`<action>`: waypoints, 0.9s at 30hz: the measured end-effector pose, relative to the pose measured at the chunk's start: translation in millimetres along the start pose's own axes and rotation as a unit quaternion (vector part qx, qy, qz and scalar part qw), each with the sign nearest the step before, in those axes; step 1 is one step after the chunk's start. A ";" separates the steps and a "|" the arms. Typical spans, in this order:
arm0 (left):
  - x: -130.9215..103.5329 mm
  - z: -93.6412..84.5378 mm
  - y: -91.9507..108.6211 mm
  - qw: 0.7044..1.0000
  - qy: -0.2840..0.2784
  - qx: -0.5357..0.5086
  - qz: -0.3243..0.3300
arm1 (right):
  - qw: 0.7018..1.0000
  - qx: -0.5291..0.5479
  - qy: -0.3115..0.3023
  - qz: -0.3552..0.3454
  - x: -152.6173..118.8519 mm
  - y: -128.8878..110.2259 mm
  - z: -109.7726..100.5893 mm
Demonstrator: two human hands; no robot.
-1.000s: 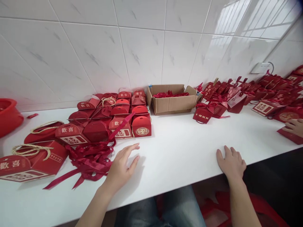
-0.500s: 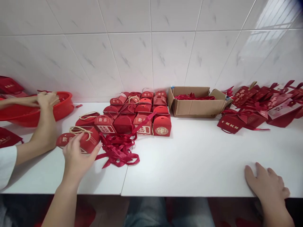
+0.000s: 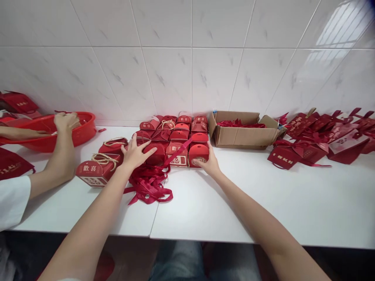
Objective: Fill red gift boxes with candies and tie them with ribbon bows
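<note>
Rows of red gift boxes (image 3: 176,149) stand packed together on the white table. My left hand (image 3: 135,153) lies over the left side of this group with its fingers spread, touching the boxes there. At the front right corner, my right hand (image 3: 211,160) grips a red gift box (image 3: 199,151), its thumb across the front and its fingers along the right side. Dark red ribbons (image 3: 149,186) lie heaped before the group, one strand running up over the boxes. Left of my left hand sits a box tied with a twine bow (image 3: 93,171), another twine-tied box (image 3: 113,145) behind it.
An open cardboard carton (image 3: 246,136) holding red ribbon stands by the tiled wall. Red bags (image 3: 285,155) crowd the right side. At left, a co-worker's hands (image 3: 66,121) are over a red basin (image 3: 83,134). The table's front edge (image 3: 202,240) runs near my legs.
My left hand has let go of the twine-tied box and moved right to the packed boxes. My right hand has come from the table's right side to the front right box.
</note>
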State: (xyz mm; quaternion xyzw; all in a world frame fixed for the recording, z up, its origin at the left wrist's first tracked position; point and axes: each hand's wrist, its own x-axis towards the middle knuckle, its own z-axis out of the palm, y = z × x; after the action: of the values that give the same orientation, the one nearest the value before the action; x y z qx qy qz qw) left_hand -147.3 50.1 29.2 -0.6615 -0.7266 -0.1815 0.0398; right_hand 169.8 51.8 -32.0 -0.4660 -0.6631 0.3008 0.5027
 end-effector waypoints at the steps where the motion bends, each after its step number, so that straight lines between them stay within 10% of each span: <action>1: -0.7 0.8 -3.4 1.000 -0.014 0.012 0.024 | 1.000 0.002 0.015 0.006 0.8 2.9 4.9; 15: -26.9 -0.1 -21.0 0.985 -0.020 0.051 0.165 | 0.996 -0.065 0.030 0.058 -25.8 29.5 -79.0; 22: -23.3 6.0 -22.1 0.990 -0.010 0.031 0.137 | 0.956 -0.178 0.186 0.138 -21.0 70.0 -187.3; 27: -21.0 13.4 -22.9 0.988 0.004 0.043 0.150 | 0.910 -0.260 0.293 0.137 -18.6 61.4 -190.5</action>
State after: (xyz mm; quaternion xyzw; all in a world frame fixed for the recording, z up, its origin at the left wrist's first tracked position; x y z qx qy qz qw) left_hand -164.6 33.0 5.7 -0.7596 -0.6265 -0.1448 0.0978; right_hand 370.8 45.0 -32.8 -0.7338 -0.4705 0.0335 0.4888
